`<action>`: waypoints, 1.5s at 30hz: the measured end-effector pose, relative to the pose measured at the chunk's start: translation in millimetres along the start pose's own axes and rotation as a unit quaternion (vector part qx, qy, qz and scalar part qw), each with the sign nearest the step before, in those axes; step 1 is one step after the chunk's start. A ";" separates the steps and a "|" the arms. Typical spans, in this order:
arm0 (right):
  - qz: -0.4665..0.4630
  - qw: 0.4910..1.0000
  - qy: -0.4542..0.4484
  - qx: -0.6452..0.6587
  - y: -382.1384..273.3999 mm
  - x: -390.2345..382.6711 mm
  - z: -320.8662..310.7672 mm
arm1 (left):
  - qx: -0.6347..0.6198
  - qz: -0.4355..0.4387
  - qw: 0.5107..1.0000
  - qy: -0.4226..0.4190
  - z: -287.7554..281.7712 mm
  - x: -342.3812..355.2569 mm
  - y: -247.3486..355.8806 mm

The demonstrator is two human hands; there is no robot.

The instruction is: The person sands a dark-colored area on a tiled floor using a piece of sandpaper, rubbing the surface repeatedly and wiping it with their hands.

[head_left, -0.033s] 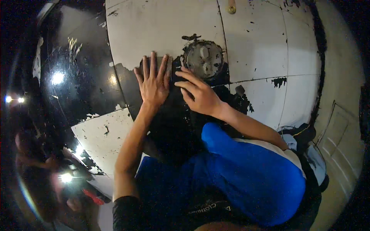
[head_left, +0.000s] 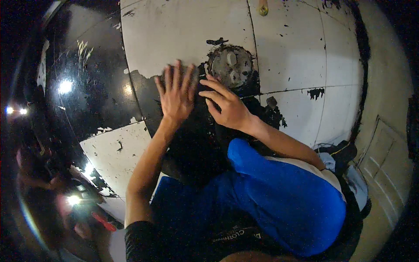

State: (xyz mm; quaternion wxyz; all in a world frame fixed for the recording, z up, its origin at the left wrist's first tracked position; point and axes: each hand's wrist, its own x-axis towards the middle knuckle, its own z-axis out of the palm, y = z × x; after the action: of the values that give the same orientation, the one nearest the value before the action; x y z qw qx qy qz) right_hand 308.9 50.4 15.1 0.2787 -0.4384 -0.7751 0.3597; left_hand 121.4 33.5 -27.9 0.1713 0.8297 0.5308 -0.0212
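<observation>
My left hand (head_left: 176, 99) lies palm down with its fingers spread. Under the fingers is a small dark grey patch (head_left: 192, 73), blurred; I cannot tell whether it is a loose sheet. The surface below is a tile partly covered in black coating (head_left: 146, 94). My right hand (head_left: 228, 108) is just to the right, its fingers apart and loosely bent, with nothing visible in them. Its fingertips are close to a round, shallow, grey-smeared dish or lid (head_left: 242, 72) holding a few pale lumps.
White tiles (head_left: 292, 56) with black flecks spread to the right, with a small dark block (head_left: 271, 102) on them. A yellowish handle end (head_left: 262, 9) shows at the top. On the left, bright lights reflect off black tiles (head_left: 87, 87); another person (head_left: 48, 187) is dimly visible there.
My left hand has shifted slightly to the right, and its fingers are a little blurred. My right hand has hardly moved.
</observation>
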 end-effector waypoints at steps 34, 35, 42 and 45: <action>0.007 0.988 0.112 -0.109 48.3 55.5 -56.0 | 0.058 -0.104 0.993 0.016 8.1 -28.3 -28.2; 0.014 0.986 0.112 -0.122 53.2 52.0 -60.1 | -0.009 -0.051 0.999 -0.001 15.8 -35.4 -6.7; 0.017 0.995 0.041 -0.091 23.6 42.0 -27.6 | 0.074 -0.152 0.984 0.053 -13.8 -32.0 -56.9; -0.027 0.998 -0.036 -0.042 12.0 35.6 -13.4 | 0.014 -0.137 0.990 0.018 -7.3 -26.5 -40.0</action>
State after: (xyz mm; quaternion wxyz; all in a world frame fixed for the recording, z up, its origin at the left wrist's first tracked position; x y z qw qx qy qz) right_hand 308.3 90.3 17.5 0.2417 -0.4153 -0.8105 0.3351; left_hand 73.2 27.7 -25.7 0.1458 0.7519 0.6419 -0.0368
